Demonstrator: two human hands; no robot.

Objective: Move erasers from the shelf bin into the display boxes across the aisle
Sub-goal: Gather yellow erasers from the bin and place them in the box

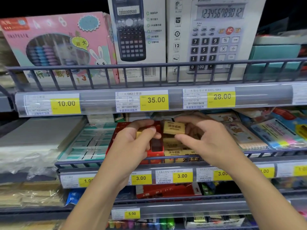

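Observation:
A red display box [155,147] of tan erasers sits on the middle shelf behind a wire rail. My left hand [132,143] is over the box's left side, fingers closed around a tan eraser [140,132]. Just right of it, my right hand [204,138] pinches another tan eraser [174,127] between thumb and fingers, lifted above the box. More tan erasers [174,153] lie stacked in the box's right half under my right hand. The box's left half looks dark and mostly hollow.
A teal-and-white eraser box [89,143] sits left of the red one. Stationery packs [245,135] lie to the right. Boxed calculators [137,37] and a pink abacus box [63,45] stand on the upper shelf. Price tags [156,100] line the shelf edges.

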